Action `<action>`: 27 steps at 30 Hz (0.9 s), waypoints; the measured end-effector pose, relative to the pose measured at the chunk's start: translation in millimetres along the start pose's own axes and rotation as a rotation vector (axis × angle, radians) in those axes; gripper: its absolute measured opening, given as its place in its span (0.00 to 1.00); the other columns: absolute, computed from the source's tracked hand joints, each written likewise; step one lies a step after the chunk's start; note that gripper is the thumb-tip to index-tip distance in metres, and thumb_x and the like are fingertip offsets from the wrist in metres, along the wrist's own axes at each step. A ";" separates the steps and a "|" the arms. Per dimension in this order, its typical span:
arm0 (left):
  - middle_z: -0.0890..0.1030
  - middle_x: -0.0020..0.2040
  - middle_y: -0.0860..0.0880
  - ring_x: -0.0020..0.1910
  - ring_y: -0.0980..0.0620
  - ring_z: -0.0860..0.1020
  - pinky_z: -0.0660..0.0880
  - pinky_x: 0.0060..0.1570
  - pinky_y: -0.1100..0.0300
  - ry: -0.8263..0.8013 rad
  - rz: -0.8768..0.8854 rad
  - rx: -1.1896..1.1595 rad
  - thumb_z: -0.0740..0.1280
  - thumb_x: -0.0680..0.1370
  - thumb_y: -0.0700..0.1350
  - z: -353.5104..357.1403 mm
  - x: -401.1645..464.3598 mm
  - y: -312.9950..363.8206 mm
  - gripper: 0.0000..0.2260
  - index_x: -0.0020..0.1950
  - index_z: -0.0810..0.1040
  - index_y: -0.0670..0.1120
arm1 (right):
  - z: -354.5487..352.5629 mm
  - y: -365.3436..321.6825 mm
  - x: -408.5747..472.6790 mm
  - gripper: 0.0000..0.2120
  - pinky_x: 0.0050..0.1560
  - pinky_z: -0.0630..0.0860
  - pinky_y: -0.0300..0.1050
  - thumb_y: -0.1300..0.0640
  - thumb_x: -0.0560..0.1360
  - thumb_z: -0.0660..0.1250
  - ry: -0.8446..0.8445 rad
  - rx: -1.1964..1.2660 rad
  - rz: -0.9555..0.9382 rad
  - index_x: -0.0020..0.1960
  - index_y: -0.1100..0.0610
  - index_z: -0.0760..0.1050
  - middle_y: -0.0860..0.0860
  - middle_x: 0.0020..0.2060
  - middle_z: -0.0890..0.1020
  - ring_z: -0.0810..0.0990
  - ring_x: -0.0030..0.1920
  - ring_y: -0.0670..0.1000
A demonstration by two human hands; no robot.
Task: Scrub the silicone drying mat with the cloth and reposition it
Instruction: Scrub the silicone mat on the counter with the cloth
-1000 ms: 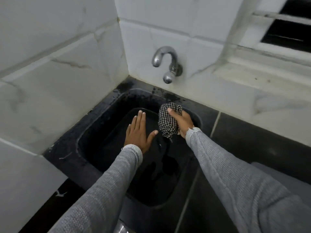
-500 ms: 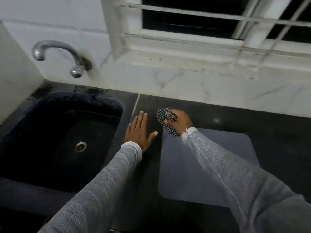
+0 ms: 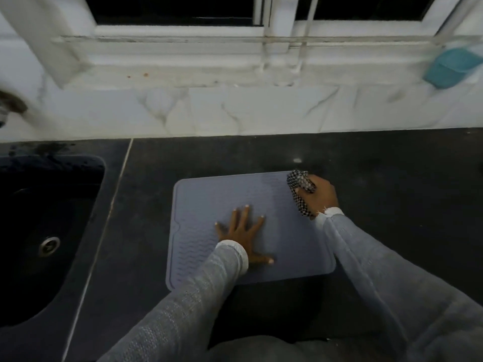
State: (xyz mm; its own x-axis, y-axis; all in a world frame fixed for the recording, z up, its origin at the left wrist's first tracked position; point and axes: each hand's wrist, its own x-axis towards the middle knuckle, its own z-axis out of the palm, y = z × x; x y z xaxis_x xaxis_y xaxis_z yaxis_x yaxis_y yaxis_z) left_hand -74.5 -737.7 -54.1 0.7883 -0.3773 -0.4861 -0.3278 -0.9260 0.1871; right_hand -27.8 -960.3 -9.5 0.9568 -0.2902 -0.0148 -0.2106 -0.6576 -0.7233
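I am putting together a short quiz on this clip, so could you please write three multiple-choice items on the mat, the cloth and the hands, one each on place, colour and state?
1. Where does the grey-blue ribbed silicone drying mat lie?
A. in the sink
B. on the black stone counter, right of the black sink
C. on the window sill

2. What pattern does the crumpled cloth bear?
A. black and white check
B. plain teal
C. red stripes

3. How is the left hand set?
A. clenched round the cloth
B. lifted off the mat
C. flat on the mat, fingers spread

Answers:
1 B: counter shows on all sides of the mat.
2 A: small checks show beside the right hand, which grips it at the mat's far right corner.
3 C: palm down, fingers splayed.
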 end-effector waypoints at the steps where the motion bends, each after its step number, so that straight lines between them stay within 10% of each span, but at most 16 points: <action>1: 0.29 0.74 0.52 0.73 0.42 0.32 0.39 0.64 0.27 -0.024 0.003 0.027 0.63 0.61 0.76 2.7 -0.9 0.5 0.51 0.72 0.34 0.65 | -4.9 7.4 -1.7 0.06 0.44 0.72 0.37 0.60 0.73 0.67 0.006 0.004 0.015 0.48 0.58 0.80 0.51 0.41 0.82 0.80 0.43 0.50; 17: 0.27 0.73 0.55 0.72 0.41 0.30 0.36 0.63 0.28 -0.048 0.075 0.094 0.62 0.61 0.76 11.6 -2.0 -17.8 0.50 0.69 0.30 0.68 | 3.7 20.3 -1.3 0.11 0.49 0.73 0.37 0.61 0.72 0.68 0.002 0.070 -0.094 0.54 0.55 0.80 0.50 0.47 0.84 0.79 0.45 0.47; 27: 0.27 0.73 0.54 0.73 0.42 0.31 0.41 0.64 0.26 -0.033 -0.026 0.005 0.66 0.58 0.76 -10.2 12.6 -17.8 0.54 0.65 0.25 0.70 | 13.5 2.9 45.1 0.20 0.57 0.73 0.52 0.62 0.74 0.66 -0.136 -0.553 -0.447 0.64 0.52 0.73 0.54 0.60 0.76 0.72 0.58 0.57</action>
State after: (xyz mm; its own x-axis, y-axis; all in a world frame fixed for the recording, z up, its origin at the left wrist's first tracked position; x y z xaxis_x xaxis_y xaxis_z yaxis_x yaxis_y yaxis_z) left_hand -53.3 -726.0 -54.9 0.7791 -0.3529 -0.5182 -0.3105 -0.9352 0.1701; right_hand 17.5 -965.9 -21.6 0.9841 0.1540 0.0886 0.1704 -0.9592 -0.2255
